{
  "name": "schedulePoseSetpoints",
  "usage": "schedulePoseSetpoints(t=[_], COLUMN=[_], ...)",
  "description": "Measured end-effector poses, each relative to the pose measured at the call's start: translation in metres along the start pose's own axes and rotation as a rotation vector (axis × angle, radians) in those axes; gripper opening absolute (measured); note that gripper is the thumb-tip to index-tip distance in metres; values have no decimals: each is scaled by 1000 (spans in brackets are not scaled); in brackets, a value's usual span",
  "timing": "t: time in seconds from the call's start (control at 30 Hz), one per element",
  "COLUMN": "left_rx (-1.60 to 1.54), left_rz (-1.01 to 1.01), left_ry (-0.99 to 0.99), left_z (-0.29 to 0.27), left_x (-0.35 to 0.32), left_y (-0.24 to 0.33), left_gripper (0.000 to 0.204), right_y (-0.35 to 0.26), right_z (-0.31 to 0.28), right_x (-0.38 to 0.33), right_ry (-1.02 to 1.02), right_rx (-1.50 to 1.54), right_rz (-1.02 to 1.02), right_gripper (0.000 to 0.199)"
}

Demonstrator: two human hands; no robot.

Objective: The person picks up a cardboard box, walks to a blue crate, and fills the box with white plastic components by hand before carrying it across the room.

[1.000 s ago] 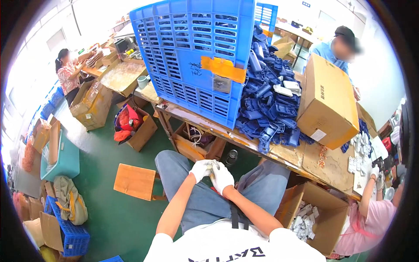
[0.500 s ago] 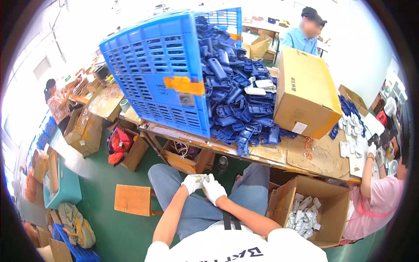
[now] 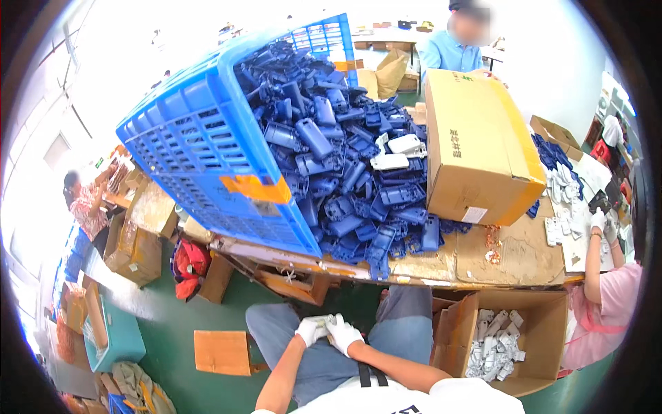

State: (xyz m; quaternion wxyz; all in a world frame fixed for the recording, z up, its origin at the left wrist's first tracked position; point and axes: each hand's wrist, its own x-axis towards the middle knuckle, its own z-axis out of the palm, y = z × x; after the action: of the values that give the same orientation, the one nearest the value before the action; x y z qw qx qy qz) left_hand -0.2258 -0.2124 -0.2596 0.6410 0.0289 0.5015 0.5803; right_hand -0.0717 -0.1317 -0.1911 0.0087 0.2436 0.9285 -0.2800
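Both hands wear white gloves and meet over my lap. My left hand (image 3: pixel 314 330) is closed on one end of a small pale plastic part (image 3: pixel 322 319). Against its other side, my right hand (image 3: pixel 343 334) has its fingers closed too. Most of the part is hidden by the gloves, so its exact kind does not show. On the table ahead, blue plastic casings (image 3: pixel 348 186) spill in a heap from a tipped blue crate (image 3: pixel 200 138). A few white casings (image 3: pixel 396 153) lie on top of the heap.
A closed carton (image 3: pixel 476 152) stands on the cardboard-covered table (image 3: pixel 510 255). Right of my legs, an open carton (image 3: pixel 538 345) holds white casings (image 3: pixel 496 348). A co-worker in pink (image 3: pixel 603 297) handles parts at the right; another person in blue (image 3: pixel 448 52) is behind the carton.
My view has shifted, so the crate and heap appear larger and lower. My hands stay together over my lap, and more of the pale part shows between them.
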Motion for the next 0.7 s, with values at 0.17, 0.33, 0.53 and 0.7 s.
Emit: schedulePoseSetpoints(t=[0.17, 0.33, 0.53, 0.7], left_rx=[407, -118, -107, -24], left_rz=[82, -154, -134, -108], left_ry=[-82, -21, -96, -105], left_z=[-10, -1, 2, 5], left_x=[2, 13, 32, 34], left_y=[-48, -5, -3, -4], left_gripper=[29, 29, 30, 28], right_y=[19, 21, 28, 28], right_z=[21, 6, 8, 5], right_x=[-20, 6, 10, 12], right_ry=[-75, -146, -96, -78], right_rx=[214, 216, 156, 140], right_rz=[18, 105, 151, 130], right_gripper=[35, 39, 40, 36])
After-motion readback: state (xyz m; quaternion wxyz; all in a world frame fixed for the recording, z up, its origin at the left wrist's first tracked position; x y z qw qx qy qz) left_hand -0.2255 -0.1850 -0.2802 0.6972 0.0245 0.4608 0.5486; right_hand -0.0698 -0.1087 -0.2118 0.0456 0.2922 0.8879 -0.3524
